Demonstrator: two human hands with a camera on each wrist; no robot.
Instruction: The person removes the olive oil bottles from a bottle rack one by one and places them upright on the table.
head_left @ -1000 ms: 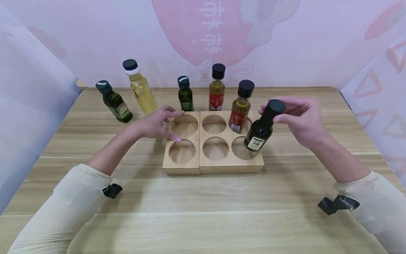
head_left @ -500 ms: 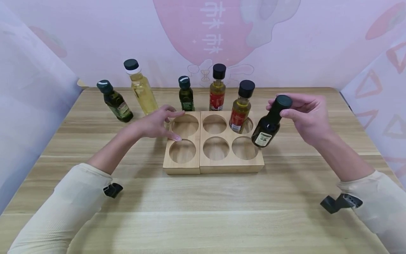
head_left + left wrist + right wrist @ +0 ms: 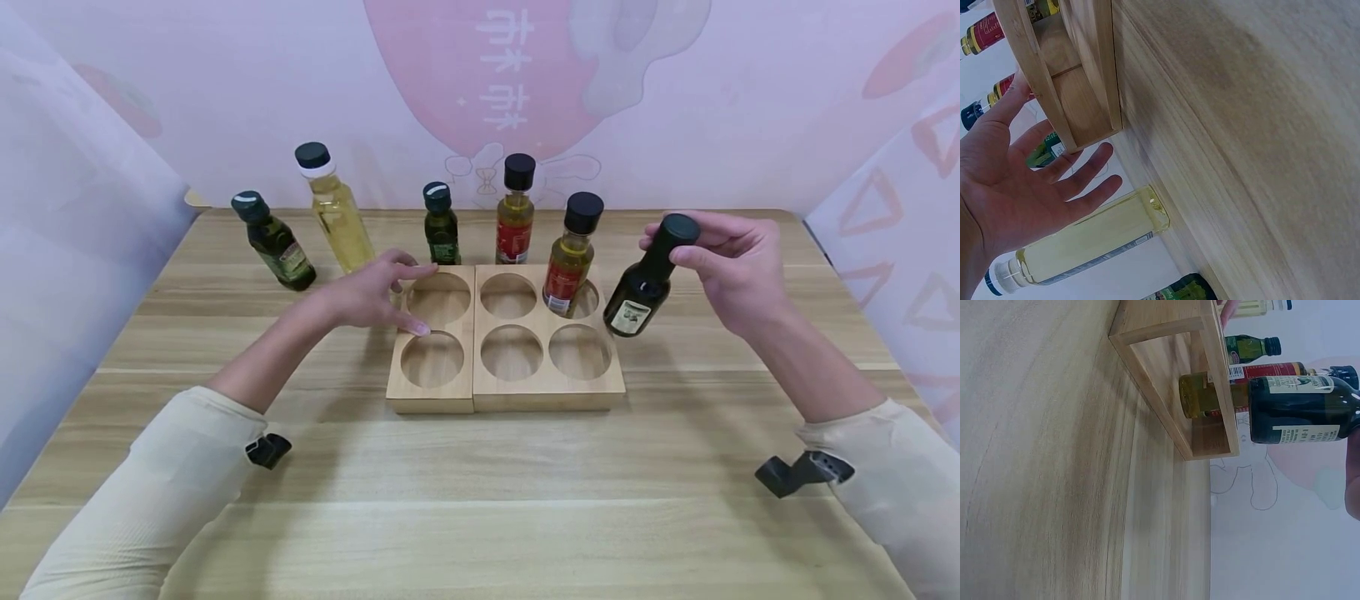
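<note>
My right hand (image 3: 738,271) pinches the neck of a dark bottle (image 3: 641,292) with a dark green cap and pale label. The bottle hangs tilted at the rack's right edge, and the right wrist view shows its base raised off the table. A wooden bottle rack (image 3: 474,333) with two rows of round holes sits mid-table. In its back right hole stands a red-labelled oil bottle (image 3: 567,271) with a black cap. My left hand (image 3: 367,292) rests on the rack's left side, thumb and fingers spread; in the left wrist view its fingers are loosely extended.
Behind the rack stand a small green bottle (image 3: 442,229) and another red-labelled bottle (image 3: 514,217). Left of it are a tall clear bottle of yellow oil (image 3: 341,217) and a dark green bottle (image 3: 281,250). A printed backdrop (image 3: 262,83) rises behind the table.
My right hand has lifted the dark bottle up and to the right, away from above the front right hole. The left hand has stayed on the rack.
</note>
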